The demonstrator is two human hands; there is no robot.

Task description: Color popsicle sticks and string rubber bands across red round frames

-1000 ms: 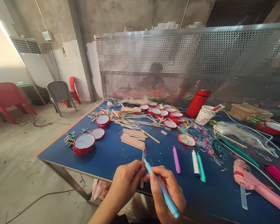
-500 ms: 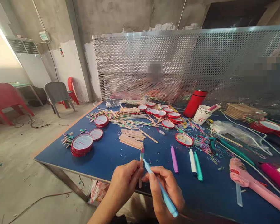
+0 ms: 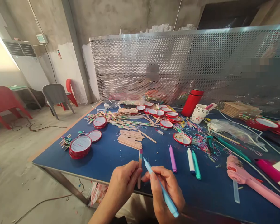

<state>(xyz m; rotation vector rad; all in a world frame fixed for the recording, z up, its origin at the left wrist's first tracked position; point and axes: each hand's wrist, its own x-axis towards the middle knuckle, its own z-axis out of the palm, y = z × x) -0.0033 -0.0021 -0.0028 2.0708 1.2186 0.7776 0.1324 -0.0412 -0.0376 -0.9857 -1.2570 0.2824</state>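
Note:
Between the thumb and fingers of my left hand is a wooden craft stick, upright in view, its far end coloured purple and teal. My right hand grips a light blue marker like a pen. The marker's tip is just right of the stick, with a small gap between them. Beyond my hands lies a row of plain craft sticks. To the right on the table rest a purple marker, a white marker and a teal marker.
Small red-rimmed drums are stacked at the left, with more at the back. A red bottle and a patterned cup stand at the back right. A pink glue gun lies at the right. A perforated metal screen borders the far side.
The marker's tip has come slightly away from the stick, leaving a wider gap. My view has shifted a little, so the table contents sit slightly further left.

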